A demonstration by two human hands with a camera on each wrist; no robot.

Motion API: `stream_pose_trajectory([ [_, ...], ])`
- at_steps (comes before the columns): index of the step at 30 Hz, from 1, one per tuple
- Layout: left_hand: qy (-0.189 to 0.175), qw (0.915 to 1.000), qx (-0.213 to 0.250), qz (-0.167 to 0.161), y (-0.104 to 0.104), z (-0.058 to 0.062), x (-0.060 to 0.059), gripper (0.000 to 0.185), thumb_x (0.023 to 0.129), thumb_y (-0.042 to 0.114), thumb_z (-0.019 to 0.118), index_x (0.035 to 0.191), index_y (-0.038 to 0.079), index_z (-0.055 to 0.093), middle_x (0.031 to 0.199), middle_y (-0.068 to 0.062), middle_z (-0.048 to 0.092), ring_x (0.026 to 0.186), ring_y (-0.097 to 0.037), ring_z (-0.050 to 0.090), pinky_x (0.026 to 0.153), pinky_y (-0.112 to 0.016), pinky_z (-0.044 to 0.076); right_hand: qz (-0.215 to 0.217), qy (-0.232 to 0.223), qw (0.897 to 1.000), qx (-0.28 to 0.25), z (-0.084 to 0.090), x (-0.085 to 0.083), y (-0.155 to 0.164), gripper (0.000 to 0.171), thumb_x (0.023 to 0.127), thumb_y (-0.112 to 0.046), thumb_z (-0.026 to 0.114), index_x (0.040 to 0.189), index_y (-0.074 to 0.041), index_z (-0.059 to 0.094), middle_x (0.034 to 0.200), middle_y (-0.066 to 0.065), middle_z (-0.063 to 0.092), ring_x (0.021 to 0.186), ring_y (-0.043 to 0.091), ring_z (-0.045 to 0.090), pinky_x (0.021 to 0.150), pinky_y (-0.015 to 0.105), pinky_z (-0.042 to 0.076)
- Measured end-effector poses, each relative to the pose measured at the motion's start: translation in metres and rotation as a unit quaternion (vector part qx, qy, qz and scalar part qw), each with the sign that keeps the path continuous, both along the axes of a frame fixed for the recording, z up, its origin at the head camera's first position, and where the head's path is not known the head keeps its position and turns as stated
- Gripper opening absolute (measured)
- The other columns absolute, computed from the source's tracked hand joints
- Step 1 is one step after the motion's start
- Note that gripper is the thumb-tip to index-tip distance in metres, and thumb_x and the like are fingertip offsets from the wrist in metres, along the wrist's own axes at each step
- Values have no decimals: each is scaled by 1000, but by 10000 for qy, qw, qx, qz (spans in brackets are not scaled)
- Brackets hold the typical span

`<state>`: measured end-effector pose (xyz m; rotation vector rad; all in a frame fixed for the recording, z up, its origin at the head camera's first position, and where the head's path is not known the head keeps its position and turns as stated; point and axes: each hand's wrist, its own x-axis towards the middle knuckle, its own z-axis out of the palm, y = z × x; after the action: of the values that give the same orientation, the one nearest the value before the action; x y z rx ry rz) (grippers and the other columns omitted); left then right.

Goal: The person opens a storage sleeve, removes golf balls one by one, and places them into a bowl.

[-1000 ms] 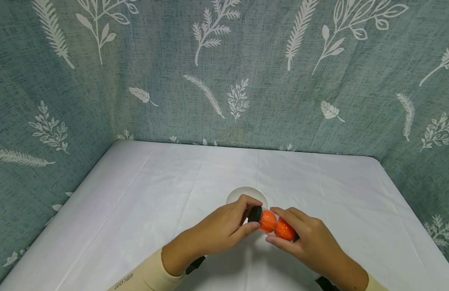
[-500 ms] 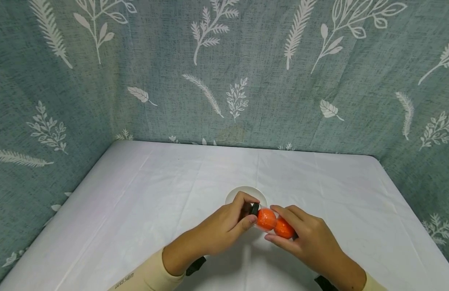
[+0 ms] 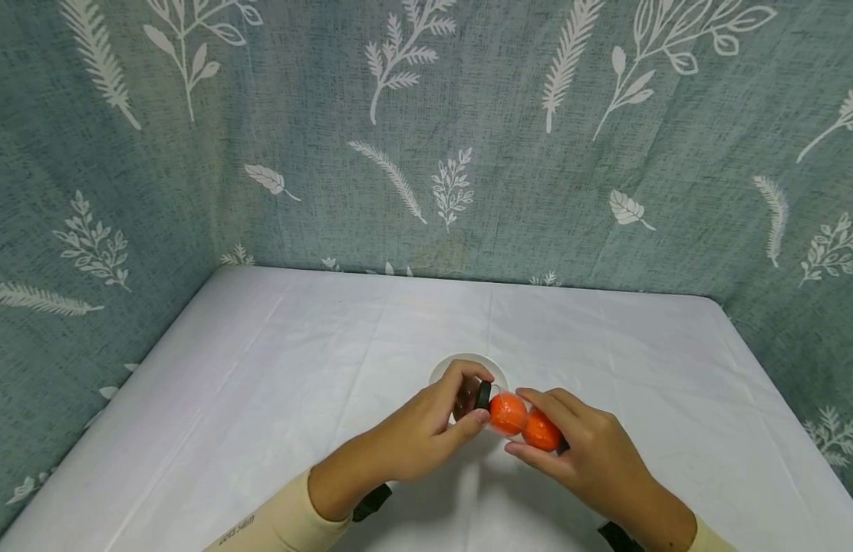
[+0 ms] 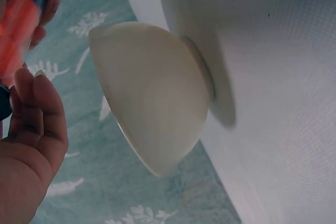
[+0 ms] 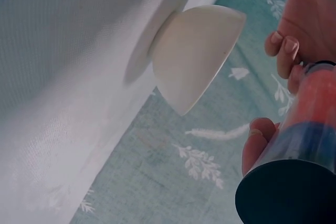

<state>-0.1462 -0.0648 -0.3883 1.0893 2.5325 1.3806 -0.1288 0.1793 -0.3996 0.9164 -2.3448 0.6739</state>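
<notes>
A clear tube (image 3: pixel 507 414) with two orange round shapes in it is held up in both hands. My left hand (image 3: pixel 421 425) pinches the black lid (image 3: pixel 483 395) at the tube's left end between thumb and fingers. My right hand (image 3: pixel 584 438) grips the tube's other end, thumb below and fingers above, hiding part of it. In the right wrist view, a wide dark base (image 5: pixel 289 195) faces the camera, with a blue band (image 5: pixel 310 142) and red-orange part beyond it. Just behind the hands stands a white bowl (image 3: pixel 443 371), partly hidden by the left hand.
The bowl (image 4: pixel 152 93) stands upright on its foot on a white-covered table (image 3: pixel 316 345). Green curtains (image 3: pixel 509 192) with white leaf prints hang along the back and both sides. Black straps (image 3: pixel 373 503) are on the wrists.
The black lid has turned in my left fingers, its broad face now narrowed to an edge. My left fingertips have shifted slightly up. My right hand and the bowl stay put.
</notes>
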Motion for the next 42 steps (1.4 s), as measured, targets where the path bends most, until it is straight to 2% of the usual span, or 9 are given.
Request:
stream_pose_trajectory([
  [5, -294, 9994, 183, 27, -5, 0, 0, 36, 103, 27, 54, 133, 23, 34, 105, 8, 53, 92, -8, 55, 78, -25, 52, 18, 14, 10000, -27, -1, -2, 0, 57, 81, -53, 78, 119, -11, 69, 94, -2, 69, 68, 1, 59, 60, 12, 52],
  [10, -426, 9986, 286, 153, -13, -2, 0, 39, 102, 27, 56, 133, 19, 34, 105, 6, 54, 93, -10, 56, 82, -26, 52, -45, -56, 10000, -42, -1, -2, 1, 58, 83, -58, 73, 119, -12, 69, 95, -3, 69, 69, 2, 60, 61, 13, 52],
  [14, -497, 9979, 245, 322, -21, -5, 1, 40, 101, 27, 59, 132, 19, 35, 104, 6, 54, 93, -10, 56, 82, -27, 52, -100, -145, 9998, -25, -2, -2, 3, 58, 81, -56, 77, 119, -13, 69, 96, -5, 69, 70, 1, 59, 62, 13, 52],
  [23, -246, 9985, 150, 469, -33, -9, 2, 42, 97, 26, 67, 126, 19, 37, 99, 11, 59, 95, -6, 59, 84, -25, 52, -76, -128, 9999, -14, -1, -3, 4, 57, 81, -55, 77, 119, -13, 68, 96, -5, 69, 71, 1, 59, 63, 14, 53],
  [30, -49, 9984, 11, 566, -38, -12, 3, 45, 88, 23, 77, 117, 17, 44, 101, 10, 62, 94, -4, 61, 80, -25, 53, -24, -101, 9999, -13, 0, -4, 5, 57, 80, -53, 79, 119, -12, 69, 96, -4, 69, 71, 1, 58, 62, 13, 52],
  [36, -90, 9982, -50, 596, -39, -13, 6, 46, 82, 21, 83, 111, 19, 47, 110, 8, 62, 95, -4, 62, 79, -24, 53, -27, -170, 9998, 50, 1, -3, 5, 59, 82, -57, 75, 119, -11, 69, 94, -4, 68, 70, 0, 57, 62, 12, 51],
  [42, -322, 9978, -161, 562, -40, -13, 10, 52, 81, 19, 85, 121, 23, 52, 114, 13, 64, 96, -2, 66, 84, -24, 54, -31, -107, 9999, 47, 1, -4, 6, 59, 82, -57, 75, 119, -11, 69, 95, -4, 68, 71, 1, 58, 62, 13, 52],
])
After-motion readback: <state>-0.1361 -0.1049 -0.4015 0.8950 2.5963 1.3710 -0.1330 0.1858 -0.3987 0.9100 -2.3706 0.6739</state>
